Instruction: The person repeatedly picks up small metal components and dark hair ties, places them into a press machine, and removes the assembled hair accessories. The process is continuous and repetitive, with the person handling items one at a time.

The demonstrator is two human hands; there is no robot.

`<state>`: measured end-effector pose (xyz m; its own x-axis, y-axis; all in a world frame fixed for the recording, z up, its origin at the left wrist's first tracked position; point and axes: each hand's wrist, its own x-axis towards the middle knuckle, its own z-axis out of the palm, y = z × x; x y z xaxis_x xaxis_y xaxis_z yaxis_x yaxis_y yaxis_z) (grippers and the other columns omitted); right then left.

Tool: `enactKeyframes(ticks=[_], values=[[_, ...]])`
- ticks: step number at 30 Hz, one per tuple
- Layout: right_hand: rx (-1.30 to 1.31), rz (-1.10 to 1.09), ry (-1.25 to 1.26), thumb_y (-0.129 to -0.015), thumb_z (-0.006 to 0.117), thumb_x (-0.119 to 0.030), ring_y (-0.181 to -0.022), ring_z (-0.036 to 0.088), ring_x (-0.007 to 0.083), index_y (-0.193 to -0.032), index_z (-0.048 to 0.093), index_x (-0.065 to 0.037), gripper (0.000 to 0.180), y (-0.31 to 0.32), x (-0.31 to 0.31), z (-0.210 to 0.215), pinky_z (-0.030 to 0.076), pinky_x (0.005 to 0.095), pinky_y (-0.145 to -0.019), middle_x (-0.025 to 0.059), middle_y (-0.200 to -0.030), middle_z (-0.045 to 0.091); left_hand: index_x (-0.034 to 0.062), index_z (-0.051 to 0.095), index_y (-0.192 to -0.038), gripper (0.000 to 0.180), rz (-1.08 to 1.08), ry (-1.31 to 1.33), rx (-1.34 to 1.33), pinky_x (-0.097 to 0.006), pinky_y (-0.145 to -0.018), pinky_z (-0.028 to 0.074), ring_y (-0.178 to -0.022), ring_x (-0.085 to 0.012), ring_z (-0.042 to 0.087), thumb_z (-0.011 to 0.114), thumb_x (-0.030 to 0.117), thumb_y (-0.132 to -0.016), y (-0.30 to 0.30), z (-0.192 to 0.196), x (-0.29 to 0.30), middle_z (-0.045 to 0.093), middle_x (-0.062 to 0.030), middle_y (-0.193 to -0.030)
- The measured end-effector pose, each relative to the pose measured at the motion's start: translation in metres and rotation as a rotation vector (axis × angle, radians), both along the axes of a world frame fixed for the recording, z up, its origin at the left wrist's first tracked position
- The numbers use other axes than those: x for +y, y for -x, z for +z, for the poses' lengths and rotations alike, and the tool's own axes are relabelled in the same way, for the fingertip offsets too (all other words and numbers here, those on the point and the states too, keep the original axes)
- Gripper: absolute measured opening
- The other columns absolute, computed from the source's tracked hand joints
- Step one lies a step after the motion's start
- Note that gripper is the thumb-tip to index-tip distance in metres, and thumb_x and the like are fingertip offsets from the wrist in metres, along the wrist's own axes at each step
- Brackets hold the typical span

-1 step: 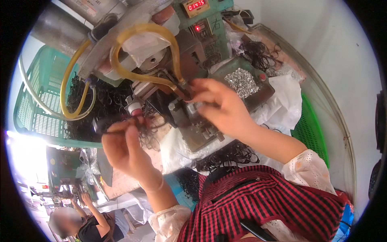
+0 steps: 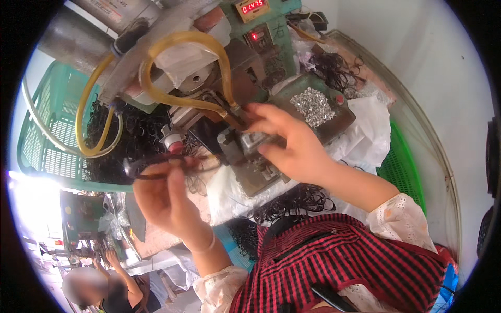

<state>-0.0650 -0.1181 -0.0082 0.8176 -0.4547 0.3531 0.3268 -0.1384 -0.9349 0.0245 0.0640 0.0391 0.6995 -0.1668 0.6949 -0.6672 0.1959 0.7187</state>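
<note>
Glowing red, a small square display sits at the top of the green machine, with a smaller red-lit panel just below it on the same green face. White plastic bags lie crumpled at the right of the machine, beside a green basket by the pale wall.

The left hand pinches a thin black elastic loop, closed on it with thumb and fingers; the loop stretches leftward from the fingertips, in front of the machine and above the cloth-covered bench. The loop is dark, slim and slightly twisted. The right hand reaches onto the small metal block at the machine's middle, fingers half-curled and narrow, the fingertips touching the block; whether it holds anything there cannot be told.

Yellow hoses loop over the machine's grey upper body. A shallow tray of small shiny metal pieces lies just behind the right hand. More black loops are heaped in a teal crate at the left, others lie on the bench near the person's red-and-black checked shirt and in a tangle at the back right.

At the lower left, another person sits at a second bench in a brightly lit part of the workshop.
</note>
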Motion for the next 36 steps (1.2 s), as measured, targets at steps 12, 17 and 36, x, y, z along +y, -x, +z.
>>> enactKeyframes(ticks=[12, 17, 36], values=[[0.316, -0.722, 0.939, -0.075, 0.072, -0.010, -0.086, 0.058, 0.0316, -0.085, 0.064, -0.007, 0.013, 0.034, -0.101, -0.100, 0.049, 0.0417, -0.077, 0.0103, -0.083, 0.063, -0.0038, 0.062, -0.097, 0.012, -0.098, -0.265, 0.029, -0.020, -0.066, 0.052, -0.075, -0.0064, 0.060, 0.068, -0.004, -0.087, 0.014, -0.014, -0.054, 0.067, -0.0050, -0.088], [0.348, -0.661, 0.917, -0.074, 0.070, -0.005, -0.090, 0.057, 0.0318, -0.087, 0.064, -0.008, 0.014, 0.017, -0.103, -0.091, 0.048, 0.0420, -0.077, 0.0092, -0.094, 0.061, -0.0027, 0.064, -0.096, 0.013, -0.044, -0.323, -0.008, -0.020, -0.063, 0.051, -0.070, -0.0048, 0.057, 0.070, -0.003, -0.085, 0.014, -0.010, -0.061, 0.065, -0.0032, -0.083], [0.354, -0.513, 0.457, -0.082, 0.070, -0.009, -0.085, 0.068, 0.0231, -0.099, 0.070, -0.003, 0.018, 0.020, -0.102, -0.077, 0.051, 0.0330, -0.077, 0.0139, -0.092, 0.071, -0.0008, 0.070, -0.092, 0.012, 0.601, -0.592, -0.020, -0.032, -0.071, 0.052, -0.077, -0.0231, 0.066, 0.069, 0.009, -0.084, -0.078, -0.051, 0.096, 0.069, -0.0119, -0.088]])
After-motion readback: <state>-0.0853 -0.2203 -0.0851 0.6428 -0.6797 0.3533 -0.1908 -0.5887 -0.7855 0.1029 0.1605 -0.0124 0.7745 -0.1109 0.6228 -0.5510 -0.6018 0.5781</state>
